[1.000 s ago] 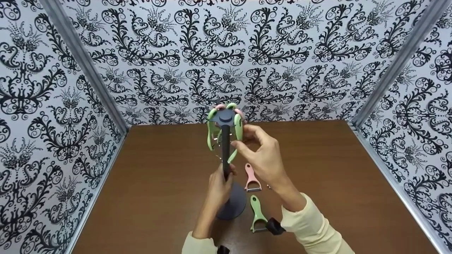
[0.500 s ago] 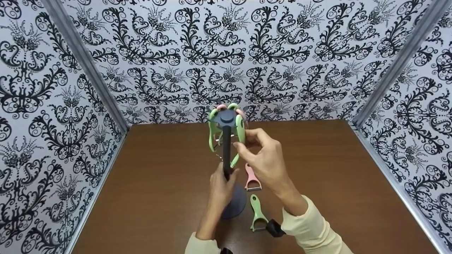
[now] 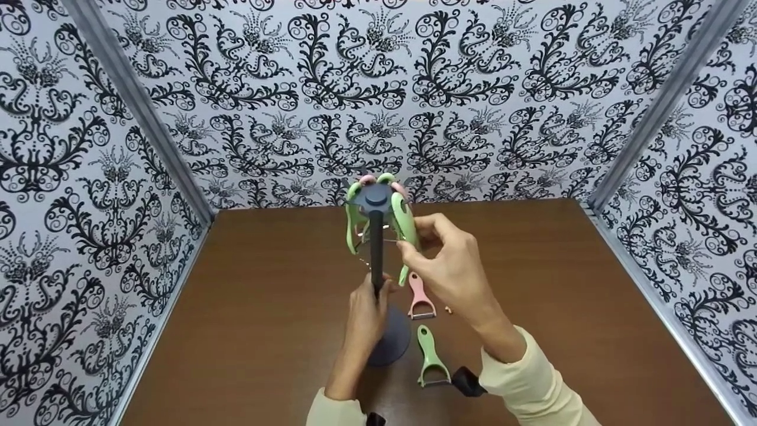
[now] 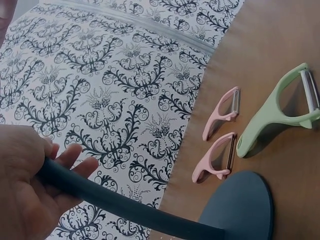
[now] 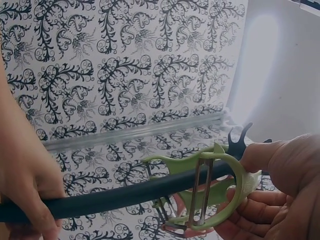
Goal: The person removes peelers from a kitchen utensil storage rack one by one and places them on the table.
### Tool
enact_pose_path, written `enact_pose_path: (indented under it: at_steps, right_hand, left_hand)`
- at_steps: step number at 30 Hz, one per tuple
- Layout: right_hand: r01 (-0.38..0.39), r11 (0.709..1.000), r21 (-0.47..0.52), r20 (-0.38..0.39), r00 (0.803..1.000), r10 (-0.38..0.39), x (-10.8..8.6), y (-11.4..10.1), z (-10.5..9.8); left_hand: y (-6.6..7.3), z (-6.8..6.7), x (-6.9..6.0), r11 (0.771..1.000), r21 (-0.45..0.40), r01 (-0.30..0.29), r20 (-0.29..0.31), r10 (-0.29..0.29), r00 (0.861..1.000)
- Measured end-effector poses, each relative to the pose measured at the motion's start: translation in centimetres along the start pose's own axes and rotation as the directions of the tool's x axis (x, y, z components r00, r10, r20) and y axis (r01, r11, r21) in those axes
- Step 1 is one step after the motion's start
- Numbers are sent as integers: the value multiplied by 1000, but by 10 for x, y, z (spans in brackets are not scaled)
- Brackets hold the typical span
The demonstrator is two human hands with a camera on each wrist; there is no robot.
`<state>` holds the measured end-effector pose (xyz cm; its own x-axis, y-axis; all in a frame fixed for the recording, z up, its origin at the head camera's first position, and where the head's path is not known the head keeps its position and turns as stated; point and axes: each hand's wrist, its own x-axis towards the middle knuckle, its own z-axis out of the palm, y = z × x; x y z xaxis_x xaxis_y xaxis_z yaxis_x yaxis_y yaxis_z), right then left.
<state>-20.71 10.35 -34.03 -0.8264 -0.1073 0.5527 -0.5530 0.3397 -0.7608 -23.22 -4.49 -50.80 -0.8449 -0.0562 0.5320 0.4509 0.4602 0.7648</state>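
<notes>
Dark grey stand, upright on the brown table, round base down, hooked top disc up. Left hand grasping the pole partway up, fingers wrapped round it. Right hand pinching a green peeler between thumb and fingers, at the right side of the top disc; handle end up, blade end lower (can't tell if its hole sits fully on a hook). More peelers hang round the disc: green one at left, pink one and another green one at the back, second pink one back right. On the table, right of the base: loose pink peeler, loose green peeler nearer the person, plus another loose pink one, clear in left wrist view (mostly behind the right forearm from the head). Cream sleeves, black-and-white patterned walls.
</notes>
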Motion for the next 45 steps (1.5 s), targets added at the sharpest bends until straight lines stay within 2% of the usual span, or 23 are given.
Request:
enact_pose_path:
  at_steps: [4, 11, 15, 20, 29, 34, 40, 45]
  right_hand:
    - [2, 1000, -27, 7, 1000, -2, 0, -3, -7]
    - [-1, 999, -51, 36, 999, 2, -1, -8, -19]
    - [5, 998, -64, 46, 999, -2, -1, -9, -23]
    - [0, 998, -59, 49, 999, 3, 0, -9, -25]
    - [21, 998, -58, 48, 999, -18, 0, -12, -26]
    - [47, 996, -77, 35, 998, -44, 0, -13, -27]
    - [49, 995, -84, 33, 998, -46, -1, -13, -29]
    - [48, 995, -92, 26, 999, -46, -1, -14, -32]
  left_hand:
    - [0, -1, 0, 1000, 13, -22, 11, 22, 1000]
    - [-1, -2, 1, 1000, 4, -20, 25, 20, 999]
    - [0, 0, 2, 999, 3, -46, 24, 46, 999]
    - [-2, 0, 2, 999, 6, -50, 32, 50, 998]
    - [-1, -3, 2, 1000, -5, -10, 57, 10, 998]
    - [-2, -5, 3, 998, -4, -55, 59, 55, 997]
    - [-4, -5, 2, 999, -5, -40, 78, 40, 996]
    - [-2, -6, 2, 998, -17, -65, 65, 66, 996]
